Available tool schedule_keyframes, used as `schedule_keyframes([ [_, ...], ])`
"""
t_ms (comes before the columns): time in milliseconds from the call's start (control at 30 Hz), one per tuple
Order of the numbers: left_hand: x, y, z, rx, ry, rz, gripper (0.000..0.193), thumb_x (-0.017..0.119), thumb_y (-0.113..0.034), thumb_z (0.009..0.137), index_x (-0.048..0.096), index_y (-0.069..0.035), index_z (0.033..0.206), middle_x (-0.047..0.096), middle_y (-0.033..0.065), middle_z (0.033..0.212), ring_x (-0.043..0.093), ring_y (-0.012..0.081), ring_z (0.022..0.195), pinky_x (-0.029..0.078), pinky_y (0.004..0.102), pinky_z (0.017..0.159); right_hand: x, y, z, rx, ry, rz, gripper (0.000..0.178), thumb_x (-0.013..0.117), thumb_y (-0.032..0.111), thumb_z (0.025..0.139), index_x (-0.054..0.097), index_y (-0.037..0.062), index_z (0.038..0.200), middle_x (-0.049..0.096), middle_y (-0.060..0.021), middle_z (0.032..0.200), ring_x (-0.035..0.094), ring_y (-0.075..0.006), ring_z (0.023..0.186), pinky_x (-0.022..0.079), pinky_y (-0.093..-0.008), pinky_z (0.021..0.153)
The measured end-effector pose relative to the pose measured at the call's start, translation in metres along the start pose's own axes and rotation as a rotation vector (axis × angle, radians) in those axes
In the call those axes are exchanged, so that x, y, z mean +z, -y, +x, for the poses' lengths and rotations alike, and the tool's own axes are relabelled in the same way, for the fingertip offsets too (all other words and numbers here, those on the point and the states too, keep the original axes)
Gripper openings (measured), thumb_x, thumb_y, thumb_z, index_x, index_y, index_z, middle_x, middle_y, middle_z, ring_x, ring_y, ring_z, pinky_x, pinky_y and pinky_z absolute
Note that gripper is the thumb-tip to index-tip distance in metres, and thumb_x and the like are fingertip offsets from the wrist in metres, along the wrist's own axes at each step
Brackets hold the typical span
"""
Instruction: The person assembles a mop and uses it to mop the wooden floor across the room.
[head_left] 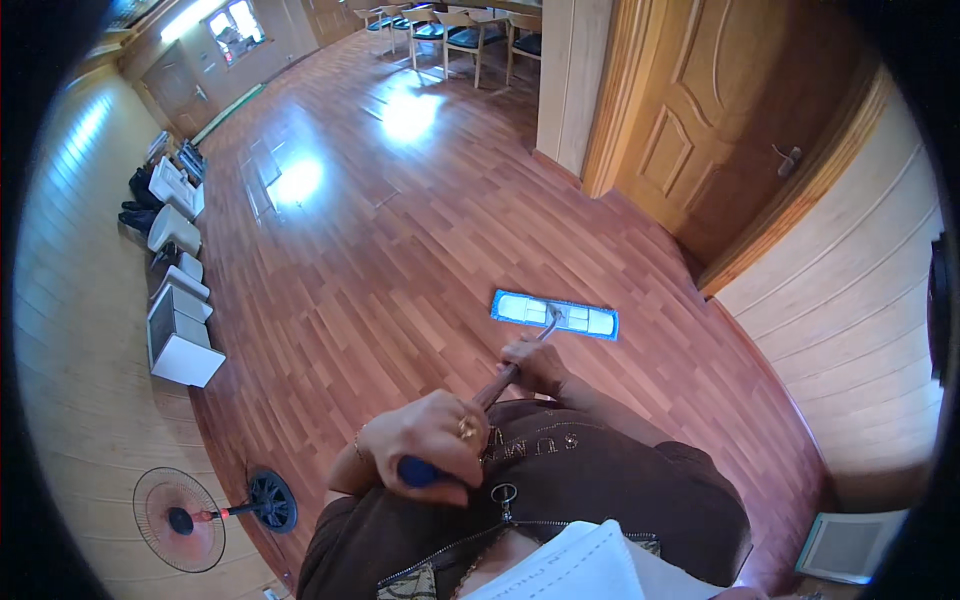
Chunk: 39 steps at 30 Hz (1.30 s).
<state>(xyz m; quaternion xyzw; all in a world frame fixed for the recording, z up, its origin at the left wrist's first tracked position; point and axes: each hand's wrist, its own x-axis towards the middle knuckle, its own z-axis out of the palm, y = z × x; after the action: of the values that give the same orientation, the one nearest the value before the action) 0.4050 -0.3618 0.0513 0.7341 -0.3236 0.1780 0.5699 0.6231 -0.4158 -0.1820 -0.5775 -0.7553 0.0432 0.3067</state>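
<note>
A flat mop point(577, 317) with a white plate and blue edging lies on the wood-look floor ahead of me. Its pole slopes up toward my body. Near the top end, my left hand point(425, 445) is closed round the pole, the dark blue end cap showing beside the thumb; a ring is on one finger. Lower down, my right hand point(535, 362) wraps the pole closer to the mop head.
A wooden door point(735, 110) stands at the right. White cabinets and basins point(185, 340) line the left wall, with a standing fan point(180, 520) nearer me. Chairs point(465, 38) are at the far end. A white-framed panel point(850, 547) sits at lower right.
</note>
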Motion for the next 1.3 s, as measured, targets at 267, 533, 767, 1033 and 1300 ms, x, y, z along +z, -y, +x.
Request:
schedule_keyframes([
  [267, -0.021, 0.099, 0.055, -0.196, -0.216, 0.393, 0.01, 0.069, -0.005, 0.074, 0.06, -0.004, 0.076, 0.057, 0.0099, 0.072, 0.058, 0.0298, 0.068, 0.046, 0.0404, 0.063, 0.008, -0.138, 0.019, 0.158, -0.263, 0.24, 0.026, 0.069, 0.031, 0.078, 0.059, 0.0082, 0.087, 0.058, -0.0105, 0.081, 0.059, -0.0322, 0.084, 0.048, -0.0422, 0.072],
  [533, -0.051, 0.264, 0.158, -0.353, -0.416, 0.61, 0.016, 0.074, -0.01, 0.073, 0.059, -0.008, 0.078, 0.058, 0.0092, 0.078, 0.059, 0.0298, 0.076, 0.044, 0.0393, 0.072, -0.155, -0.202, 0.043, 0.435, 0.0, 0.771, 0.029, 0.063, 0.017, 0.084, 0.06, 0.0036, 0.11, 0.063, -0.0121, 0.099, 0.059, -0.0262, 0.094, 0.047, -0.0374, 0.082],
  [767, -0.066, 0.356, 0.202, -0.407, -0.392, 0.986, 0.078, 0.082, -0.04, 0.058, 0.051, -0.016, 0.126, 0.04, 0.0152, 0.137, 0.031, 0.0386, 0.132, 0.026, 0.0558, 0.103, -0.22, -0.208, 0.016, 0.259, -0.316, 0.869, 0.036, 0.066, 0.02, 0.08, 0.059, 0.0039, 0.111, 0.062, -0.0153, 0.107, 0.059, -0.0282, 0.103, 0.045, -0.0373, 0.089],
  [1033, -0.116, 0.417, 0.196, -0.482, -0.087, 0.349, 0.112, 0.084, -0.056, 0.055, 0.031, -0.013, 0.144, 0.039, 0.0121, 0.144, 0.033, 0.0287, 0.135, 0.021, 0.0539, 0.106, -0.267, -0.24, -0.006, 0.132, -0.624, 0.299, 0.02, 0.064, -0.007, 0.073, 0.056, 0.002, 0.089, 0.065, -0.0153, 0.084, 0.068, -0.0299, 0.085, 0.053, -0.0381, 0.075],
  [1300, -0.166, 0.587, 0.179, -0.527, 0.063, 0.087, 0.053, 0.083, -0.039, 0.064, 0.062, -0.011, 0.104, 0.063, 0.0091, 0.103, 0.058, 0.0259, 0.102, 0.039, 0.0419, 0.092, -0.308, -0.236, 0.025, -0.015, -0.717, 0.274, 0.029, 0.065, 0.031, 0.084, 0.056, 0.0047, 0.079, 0.064, -0.0094, 0.065, 0.065, -0.0254, 0.056, 0.052, -0.0342, 0.056],
])
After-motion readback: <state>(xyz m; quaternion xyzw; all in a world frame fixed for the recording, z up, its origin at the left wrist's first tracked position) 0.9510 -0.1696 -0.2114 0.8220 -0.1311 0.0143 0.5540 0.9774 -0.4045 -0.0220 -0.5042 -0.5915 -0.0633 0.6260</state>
